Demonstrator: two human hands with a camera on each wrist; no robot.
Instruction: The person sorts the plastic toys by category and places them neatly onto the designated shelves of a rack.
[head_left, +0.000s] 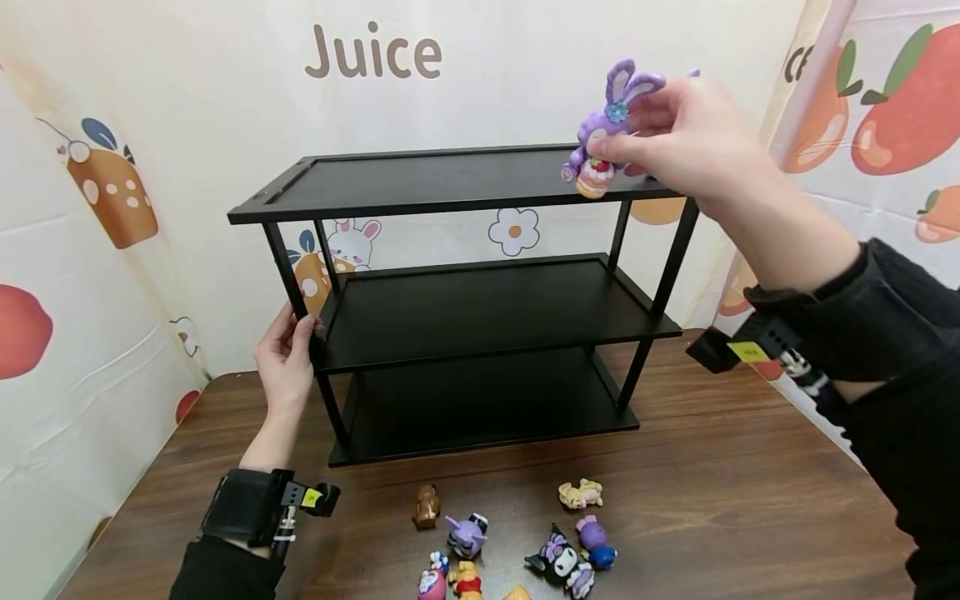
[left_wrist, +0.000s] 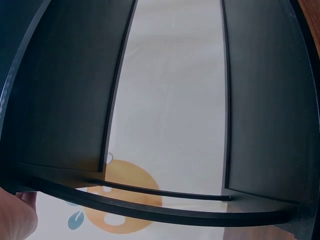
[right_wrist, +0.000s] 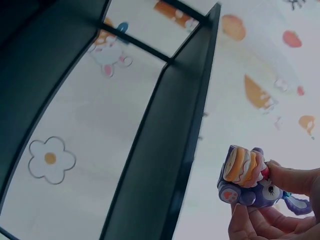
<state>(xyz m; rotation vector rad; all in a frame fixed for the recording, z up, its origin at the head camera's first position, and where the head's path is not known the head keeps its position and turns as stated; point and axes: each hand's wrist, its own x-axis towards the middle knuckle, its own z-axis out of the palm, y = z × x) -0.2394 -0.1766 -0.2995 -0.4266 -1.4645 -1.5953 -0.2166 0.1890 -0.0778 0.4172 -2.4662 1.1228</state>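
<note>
Between the thumb and fingers of my right hand point(head_left: 693, 142) is a purple rabbit figurine point(head_left: 603, 125) with long ears, a blue flower and a small cake. It is held up at the right end of a black three-tier shelf point(head_left: 480, 179), in front of or above the top tier; the exact gap cannot be told. The right wrist view shows the figurine point(right_wrist: 255, 192) pinched, its cake toward the camera. My left hand point(head_left: 287, 358) grips the shelf's left front post at the middle tier. Only part of the left hand point(left_wrist: 17, 217) shows in the left wrist view.
On the wooden table point(head_left: 750, 467) before the shelf lie several small figurines: a brown one point(head_left: 426, 507), a purple one with a dark hat point(head_left: 467, 536), a yellow bear point(head_left: 467, 581), a black-hooded one point(head_left: 561, 560), and a cream one point(head_left: 581, 494). Printed cloth point(head_left: 525, 75) hangs behind.
</note>
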